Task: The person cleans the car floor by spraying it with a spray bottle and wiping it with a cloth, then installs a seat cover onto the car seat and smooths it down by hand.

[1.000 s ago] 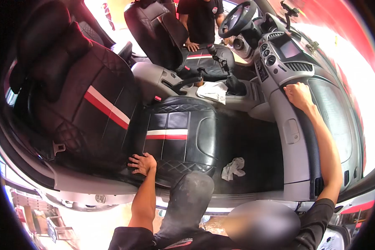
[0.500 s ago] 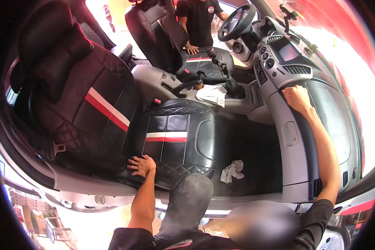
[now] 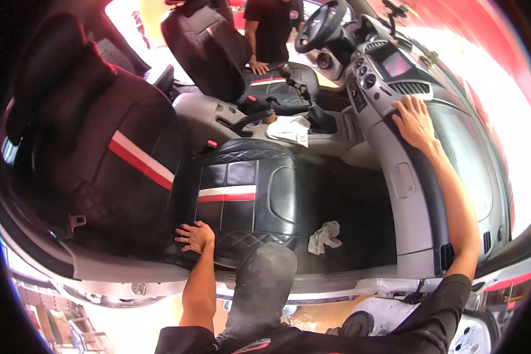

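My left hand (image 3: 196, 237) lies with its fingers spread on the side edge of the black front seat (image 3: 229, 205), which has a white and red stripe. Across the cabin, my right hand (image 3: 414, 123) rests on the dashboard (image 3: 402, 171) near the air vent, fingers stretched out and slightly bent. No object shows in either hand. A crumpled pale cloth (image 3: 324, 237) lies on the dark footwell floor. Another white cloth (image 3: 289, 130) is on the centre console beside the gear lever (image 3: 318, 118). My knee (image 3: 265, 268) is against the seat's near side.
Beyond the console, another person (image 3: 272, 32) in a black shirt has a hand (image 3: 258, 66) on the far seat (image 3: 283, 82). The steering wheel (image 3: 321, 26) and a screen (image 3: 394, 64) are at the upper right. A door sill (image 3: 330, 282) runs along the near side.
My right hand has gone from a closed fist to stretched fingers on the dashboard. The view has shifted slightly, and my left hand stays on the seat edge.
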`<state>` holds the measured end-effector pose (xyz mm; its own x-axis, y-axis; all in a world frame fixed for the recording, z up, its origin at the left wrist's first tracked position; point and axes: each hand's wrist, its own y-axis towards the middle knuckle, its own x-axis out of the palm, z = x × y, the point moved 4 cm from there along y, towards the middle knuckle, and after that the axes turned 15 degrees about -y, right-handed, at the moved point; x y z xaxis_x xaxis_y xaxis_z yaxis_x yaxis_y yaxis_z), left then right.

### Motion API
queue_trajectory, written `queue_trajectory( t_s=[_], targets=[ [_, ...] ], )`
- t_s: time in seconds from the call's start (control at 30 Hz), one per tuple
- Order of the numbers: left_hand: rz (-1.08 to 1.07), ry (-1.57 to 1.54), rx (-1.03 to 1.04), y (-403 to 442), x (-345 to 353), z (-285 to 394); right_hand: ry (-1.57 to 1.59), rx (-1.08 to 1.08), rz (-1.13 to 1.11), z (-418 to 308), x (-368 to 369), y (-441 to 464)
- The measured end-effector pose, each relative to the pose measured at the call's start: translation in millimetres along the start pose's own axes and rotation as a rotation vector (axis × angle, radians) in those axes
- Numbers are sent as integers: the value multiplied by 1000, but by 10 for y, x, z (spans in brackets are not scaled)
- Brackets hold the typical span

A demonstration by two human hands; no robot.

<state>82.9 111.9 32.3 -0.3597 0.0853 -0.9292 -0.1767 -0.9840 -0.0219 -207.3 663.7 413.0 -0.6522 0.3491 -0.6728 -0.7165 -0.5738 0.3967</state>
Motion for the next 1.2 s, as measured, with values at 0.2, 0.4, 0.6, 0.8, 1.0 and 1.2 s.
queue_trajectory(
  t_s=[0.2,0.4,0.6,0.8,1.0,1.2],
  targets=[
    [50,2,17,49,103,-36,-105,-136,-221,-275,151,-131],
    [39,16,6,64,131,-45,-140,-303,-182,-364,286,-186],
    [40,29,2,65,108,-46,75,-426,-402,-470,299,-236],
    [34,23,6,33,73,-20,333,-174,-251,-336,-16,-10],
    [59,22,21,57,153,-56,-80,-130,-193,-135,158,-121],
    [28,54,7,28,64,-9,-146,-89,-243,-268,-10,-34]
  ],
)
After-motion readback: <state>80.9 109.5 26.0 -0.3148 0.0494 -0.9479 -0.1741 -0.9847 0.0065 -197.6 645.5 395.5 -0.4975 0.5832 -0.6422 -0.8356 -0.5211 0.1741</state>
